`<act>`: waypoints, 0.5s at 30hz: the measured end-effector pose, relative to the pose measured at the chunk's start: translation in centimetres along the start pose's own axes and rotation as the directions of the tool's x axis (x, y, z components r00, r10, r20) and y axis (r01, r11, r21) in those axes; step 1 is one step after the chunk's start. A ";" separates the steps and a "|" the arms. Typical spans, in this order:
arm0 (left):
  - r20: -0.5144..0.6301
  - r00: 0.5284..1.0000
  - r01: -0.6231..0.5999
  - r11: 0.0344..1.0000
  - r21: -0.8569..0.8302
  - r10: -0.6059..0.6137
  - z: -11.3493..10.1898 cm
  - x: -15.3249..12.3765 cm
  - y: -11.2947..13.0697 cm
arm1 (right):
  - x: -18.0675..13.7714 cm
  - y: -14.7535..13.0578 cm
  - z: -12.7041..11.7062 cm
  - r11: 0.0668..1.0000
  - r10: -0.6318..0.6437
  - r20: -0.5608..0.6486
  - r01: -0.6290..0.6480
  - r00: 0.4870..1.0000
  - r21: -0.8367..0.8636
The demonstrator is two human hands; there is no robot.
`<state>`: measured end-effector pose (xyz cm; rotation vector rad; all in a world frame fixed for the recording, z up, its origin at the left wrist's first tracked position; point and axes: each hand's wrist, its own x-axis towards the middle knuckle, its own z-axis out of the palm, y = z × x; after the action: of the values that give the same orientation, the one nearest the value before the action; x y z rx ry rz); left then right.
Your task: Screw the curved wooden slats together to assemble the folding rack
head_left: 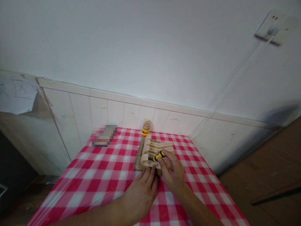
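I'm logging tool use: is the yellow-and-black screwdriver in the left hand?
No: the right hand grips the screwdriver over the wooden pieces, while the left hand lies flat on the checked cloth.

I see pale, bare wooden pieces point(154, 150), smooth and matt, lying on a faintly glossy red-and-white checked cloth point(105, 175). The screwdriver point(159, 155) handle looks like yellow and black plastic.

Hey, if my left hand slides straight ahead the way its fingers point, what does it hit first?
The left hand would meet the wooden hook rack first. Its fingertips already look to be at the rack's near edge, though whether they touch is unclear.
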<state>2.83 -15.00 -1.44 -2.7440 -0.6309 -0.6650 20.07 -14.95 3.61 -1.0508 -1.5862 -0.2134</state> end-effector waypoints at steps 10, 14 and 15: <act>0.050 0.998 -0.027 1.000 0.010 0.027 -0.6 -0.2 0.0 | 1.0 0.3 -1.5 0.993 -0.100 0.013 0.101 0.995 -0.053; 0.080 0.997 -0.010 1.000 0.011 0.009 -0.6 -0.2 -0.2 | 1.1 0.5 -1.4 0.991 -0.116 0.017 0.117 0.993 -0.057; 0.095 0.995 -0.018 1.000 0.017 0.017 -0.6 -0.2 -0.3 | 1.1 0.6 -1.4 0.991 -0.124 0.016 0.124 0.992 -0.056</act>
<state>2.36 -15.04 -0.94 -2.7748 -0.6292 -0.5252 21.58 -14.94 4.78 -0.9991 -1.6666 -0.3386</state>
